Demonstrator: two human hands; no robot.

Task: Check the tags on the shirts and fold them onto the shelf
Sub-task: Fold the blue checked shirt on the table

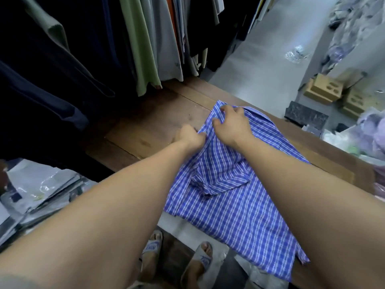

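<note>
A blue and white checked shirt [233,197] lies spread on the wooden shelf [150,126], its hem hanging over the near edge. One sleeve is folded across its middle. My left hand [188,137] grips the shirt's left edge near the shoulder. My right hand [232,124] lies on the collar end, fingers curled and pinching the cloth there. No tag shows.
Dark, green and grey garments [145,42] hang over the shelf's far left. Plastic-wrapped packs [37,190] are stacked at lower left. Cardboard inserts [325,88] and bagged clothes [370,130] sit at right. My sandalled feet [177,257] stand on the floor below.
</note>
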